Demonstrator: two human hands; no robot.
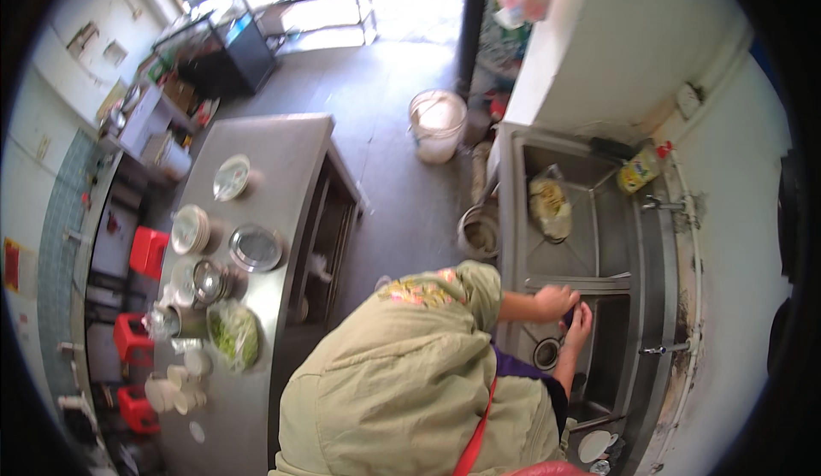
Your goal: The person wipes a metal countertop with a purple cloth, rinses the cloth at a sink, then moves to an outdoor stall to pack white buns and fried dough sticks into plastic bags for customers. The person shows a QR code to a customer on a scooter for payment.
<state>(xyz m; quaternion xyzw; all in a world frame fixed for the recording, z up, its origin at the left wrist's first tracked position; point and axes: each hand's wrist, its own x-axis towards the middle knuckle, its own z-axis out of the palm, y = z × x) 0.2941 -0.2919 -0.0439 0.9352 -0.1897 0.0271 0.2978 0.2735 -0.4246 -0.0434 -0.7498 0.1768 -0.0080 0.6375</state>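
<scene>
Both bare hands meet above the near basin (606, 354) of a stainless-steel double sink. My left hand (553, 303) reaches in from an olive sleeve, fingers bent. My right hand (578, 325) comes up from below, its fingertips against the left fingers. Pinched between them is a small dark purple object (568, 317), mostly hidden by the fingers; its kind is unclear. A round drain strainer (546, 353) lies below the hands. In the other basin (567, 264) rests a clear plastic bag of pale food (550, 210).
A yellow-labelled detergent bottle (638, 171) stands at the sink's back corner. Taps (667, 349) project from the wall. Buckets (438, 126) stand on the floor. Behind me, a steel table (276, 149) bears bowls (190, 229), a metal plate (255, 247) and bagged greens (232, 335).
</scene>
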